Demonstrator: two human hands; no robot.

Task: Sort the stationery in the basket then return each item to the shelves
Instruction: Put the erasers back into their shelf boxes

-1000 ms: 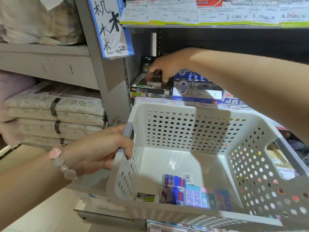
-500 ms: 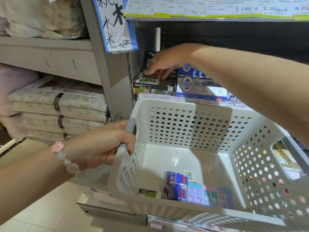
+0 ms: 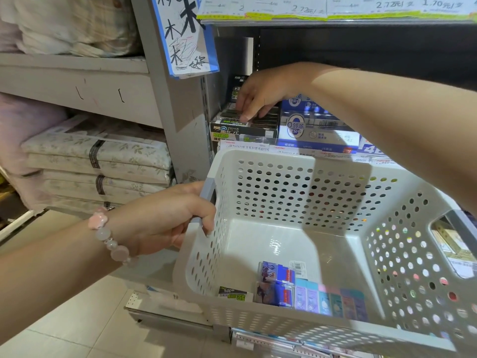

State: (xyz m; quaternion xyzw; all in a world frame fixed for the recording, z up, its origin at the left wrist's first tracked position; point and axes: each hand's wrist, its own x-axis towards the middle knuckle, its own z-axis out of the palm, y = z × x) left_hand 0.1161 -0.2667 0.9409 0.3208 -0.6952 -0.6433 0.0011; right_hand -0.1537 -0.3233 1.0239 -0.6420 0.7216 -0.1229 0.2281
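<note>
The left hand [image 3: 167, 215] holds the white basket [image 3: 296, 192] by its grey handle [image 3: 206, 200]. Its fingers are curled tight round that handle. A pink bead bracelet [image 3: 111, 240] sits on the left wrist.

The right hand [image 3: 260, 96] reaches over the basket to the shelf [image 3: 335, 20] behind it. Its fingers [image 3: 245, 115] point down and touch the small dark packs in the black and green box [image 3: 242, 127]. I cannot tell if they pinch a pack or just press on it.

Just beside that box, on its right, stands a blue and white box [image 3: 315, 127].

Down in the basket, near the front wall, lie a few things: a black and green pack [image 3: 232, 295] at the left, two blue and purple packs [image 3: 276, 282] in the middle, and a row of pastel erasers [image 3: 333, 301] at the right.

To the left, folded flowery bedding [image 3: 98, 161] is stacked on another shelf. A paper sign [image 3: 183, 34] with black writing hangs on the grey post.
</note>
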